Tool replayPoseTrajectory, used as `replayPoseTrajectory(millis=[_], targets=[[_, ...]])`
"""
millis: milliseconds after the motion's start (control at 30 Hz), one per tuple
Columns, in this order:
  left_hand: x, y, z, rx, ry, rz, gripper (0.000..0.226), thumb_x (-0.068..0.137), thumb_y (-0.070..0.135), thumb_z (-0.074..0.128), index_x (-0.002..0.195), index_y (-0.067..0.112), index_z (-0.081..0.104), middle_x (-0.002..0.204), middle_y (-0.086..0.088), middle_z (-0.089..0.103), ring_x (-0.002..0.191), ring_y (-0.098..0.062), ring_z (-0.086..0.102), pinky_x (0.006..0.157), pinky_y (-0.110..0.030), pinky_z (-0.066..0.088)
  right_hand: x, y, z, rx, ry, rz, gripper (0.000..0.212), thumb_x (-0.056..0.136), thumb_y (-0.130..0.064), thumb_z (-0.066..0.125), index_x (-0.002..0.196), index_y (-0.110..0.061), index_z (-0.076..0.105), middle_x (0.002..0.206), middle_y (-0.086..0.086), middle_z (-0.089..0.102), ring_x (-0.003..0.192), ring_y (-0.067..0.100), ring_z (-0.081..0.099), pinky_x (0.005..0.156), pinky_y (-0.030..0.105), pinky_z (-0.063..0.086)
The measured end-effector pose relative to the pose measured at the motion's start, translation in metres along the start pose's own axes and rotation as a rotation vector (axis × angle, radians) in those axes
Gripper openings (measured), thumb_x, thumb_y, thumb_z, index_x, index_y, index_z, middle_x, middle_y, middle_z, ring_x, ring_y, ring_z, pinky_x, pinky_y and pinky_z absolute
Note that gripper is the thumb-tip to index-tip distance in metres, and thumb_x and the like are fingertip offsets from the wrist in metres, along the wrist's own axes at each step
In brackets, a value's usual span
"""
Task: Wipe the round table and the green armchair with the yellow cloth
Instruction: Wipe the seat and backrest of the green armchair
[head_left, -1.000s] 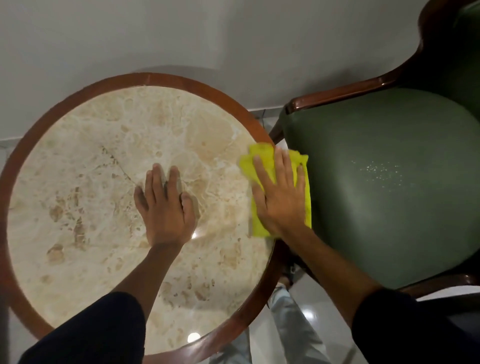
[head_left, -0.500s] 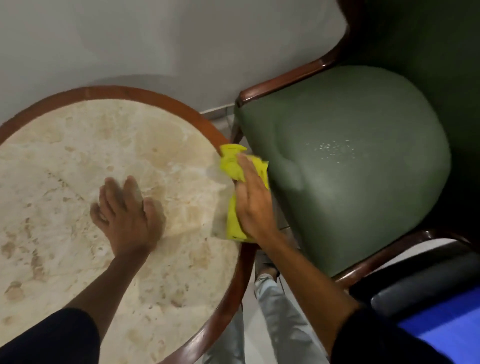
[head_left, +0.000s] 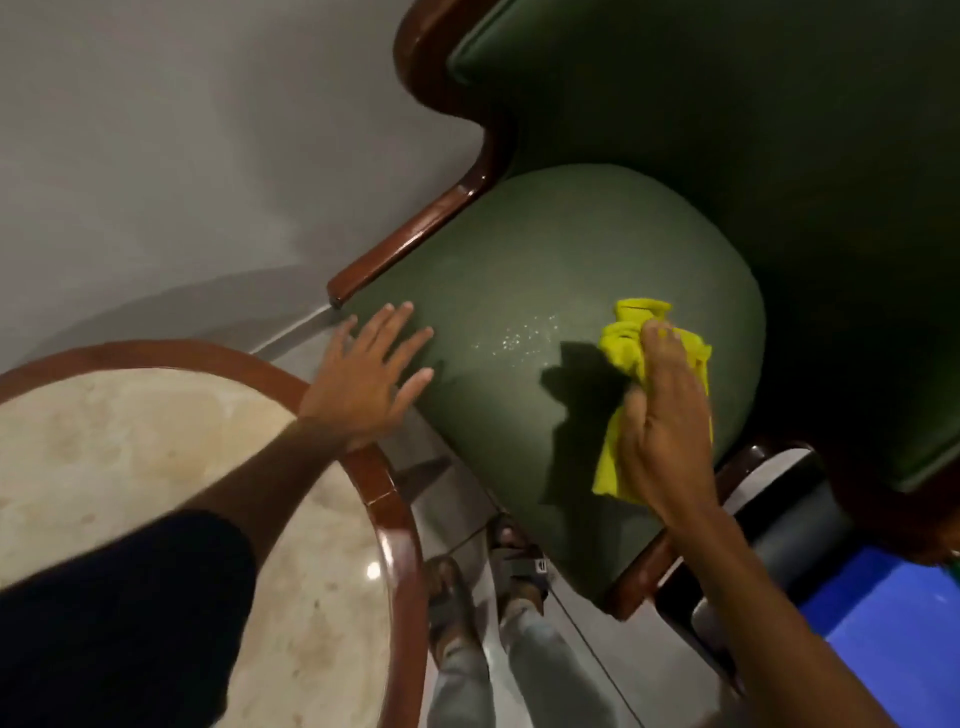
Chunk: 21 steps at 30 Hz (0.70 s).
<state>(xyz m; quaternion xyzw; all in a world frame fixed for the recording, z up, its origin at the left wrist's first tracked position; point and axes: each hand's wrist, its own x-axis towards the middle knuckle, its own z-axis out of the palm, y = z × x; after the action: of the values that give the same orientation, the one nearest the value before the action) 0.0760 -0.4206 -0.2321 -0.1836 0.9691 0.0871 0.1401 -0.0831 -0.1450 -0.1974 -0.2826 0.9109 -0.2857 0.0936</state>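
Note:
The green armchair (head_left: 519, 249) fills the middle and upper right, with a padded seat and dark wooden arms. My right hand (head_left: 667, 415) presses the crumpled yellow cloth (head_left: 631, 343) flat on the right side of the seat. Small pale specks lie on the seat just left of the cloth. My left hand (head_left: 366, 371) is spread open at the seat's left front edge, fingers apart, holding nothing. The round table (head_left: 395, 519), marble top with a brown wooden rim, lies at the lower left under my left forearm.
A pale wall runs behind the table and the chair. My feet in sandals (head_left: 519, 566) stand on the tiled floor in the gap between table and chair. A dark object with a blue surface (head_left: 893, 623) sits at the lower right.
My right hand carried the yellow cloth off the table's right edge onto the armchair seat. My left hand left the tabletop and now reaches the seat's front edge. The view swung right.

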Motion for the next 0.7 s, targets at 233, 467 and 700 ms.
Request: replayPoseTrajectory(millis=[233, 467, 700], targets=[[0.021, -0.052, 0.017, 0.021, -0.16, 0.122, 0.086, 0.088, 0.076, 0.008, 0.157, 0.027, -0.007, 0.167, 0.001, -0.011, 0.155, -0.016, -0.006, 0.127, -0.049, 0.008, 0.01, 0.06, 0.055, -0.436, -0.024, 0.252, 0.06, 0.1, -0.044, 0.028, 0.154, -0.021, 0.018, 0.163, 0.012, 0.016, 0.151, 0.028, 0.014, 0.12, 0.058, 0.012], [0.016, -0.057, 0.02, 0.013, -0.063, 0.122, 0.092, 0.088, 0.077, 0.02, 0.158, 0.018, 0.013, 0.168, -0.004, 0.011, 0.155, -0.021, 0.015, 0.122, -0.051, 0.024, 0.094, 0.042, 0.06, -0.416, 0.038, 0.409, 0.061, 0.101, -0.045, 0.025, 0.155, -0.021, 0.011, 0.165, 0.013, 0.007, 0.152, 0.031, 0.005, 0.12, 0.059, 0.007], [0.017, -0.059, 0.023, -0.032, -0.028, 0.13, 0.084, 0.091, 0.071, 0.026, 0.157, 0.018, 0.019, 0.167, -0.007, 0.017, 0.154, -0.024, 0.02, 0.12, -0.052, 0.029, 0.097, -0.062, 0.136, -0.4, -0.153, -0.03, 0.057, 0.101, -0.042, 0.024, 0.154, -0.025, 0.017, 0.164, 0.01, 0.014, 0.152, 0.031, 0.009, 0.122, 0.053, 0.007]])
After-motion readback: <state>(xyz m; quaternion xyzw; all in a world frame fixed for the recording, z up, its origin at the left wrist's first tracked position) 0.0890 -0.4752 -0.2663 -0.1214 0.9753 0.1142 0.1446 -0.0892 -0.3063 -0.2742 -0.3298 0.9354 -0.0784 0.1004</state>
